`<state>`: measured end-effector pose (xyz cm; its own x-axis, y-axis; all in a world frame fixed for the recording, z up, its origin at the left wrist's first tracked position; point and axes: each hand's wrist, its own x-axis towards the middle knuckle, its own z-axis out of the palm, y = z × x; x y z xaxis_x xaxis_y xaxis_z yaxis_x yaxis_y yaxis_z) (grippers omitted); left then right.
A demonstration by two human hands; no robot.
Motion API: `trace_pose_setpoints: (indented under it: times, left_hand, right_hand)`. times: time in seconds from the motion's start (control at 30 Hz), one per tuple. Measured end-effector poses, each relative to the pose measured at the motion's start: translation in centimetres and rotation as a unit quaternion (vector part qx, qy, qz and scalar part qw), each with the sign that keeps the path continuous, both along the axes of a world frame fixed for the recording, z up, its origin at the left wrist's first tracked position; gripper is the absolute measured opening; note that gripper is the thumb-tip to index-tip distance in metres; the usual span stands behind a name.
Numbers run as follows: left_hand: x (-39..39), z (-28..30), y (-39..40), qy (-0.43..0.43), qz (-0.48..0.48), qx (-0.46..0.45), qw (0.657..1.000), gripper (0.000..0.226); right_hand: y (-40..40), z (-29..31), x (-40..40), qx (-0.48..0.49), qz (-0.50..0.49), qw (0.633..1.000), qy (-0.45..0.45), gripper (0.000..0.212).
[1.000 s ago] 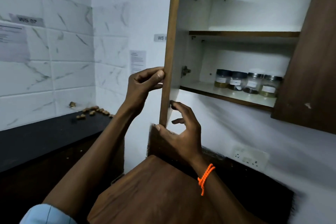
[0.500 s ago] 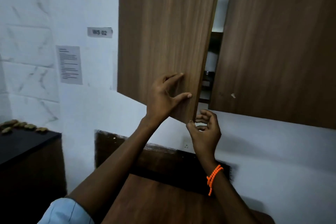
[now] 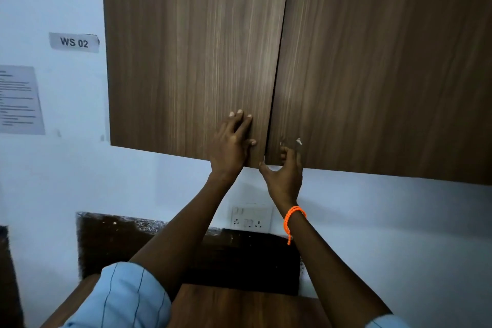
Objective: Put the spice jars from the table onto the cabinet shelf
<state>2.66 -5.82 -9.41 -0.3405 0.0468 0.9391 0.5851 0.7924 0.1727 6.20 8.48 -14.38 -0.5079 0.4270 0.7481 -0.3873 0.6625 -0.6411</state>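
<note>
White wall; left hand (image 3: 230,145) flat on cabinet door (image 3: 186,56).

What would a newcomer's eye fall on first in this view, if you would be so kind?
Two wood-grain doors fill the upper frame: the left cabinet door and the right cabinet door, closed. At their lower seam the left hand presses flat, and the right hand, with an orange bracelet, hovers beside it.

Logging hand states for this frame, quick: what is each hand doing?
Left hand: open, straight fingers pressed flat on the left cabinet door.
Right hand: open, fingers loosely curled, holding nothing.
</note>
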Motion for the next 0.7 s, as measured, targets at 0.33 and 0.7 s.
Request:
trace_pose_setpoints:
  times: [0.33, 0.7]
  left_hand:
    - [-2.8, 0.5, 1.0, -0.063, 0.004, -0.041, 0.997, 0.074]
    - [-3.3, 1.3, 0.6, -0.106, 0.055, -0.108, 0.987, 0.074]
  right_hand:
    - [2.2, 1.5, -3.1, 0.223, -0.066, 0.971, -0.051, 0.062]
    - [2.9, 4.6, -2.3, 0.262, -0.05, 0.962, -0.058, 0.054]
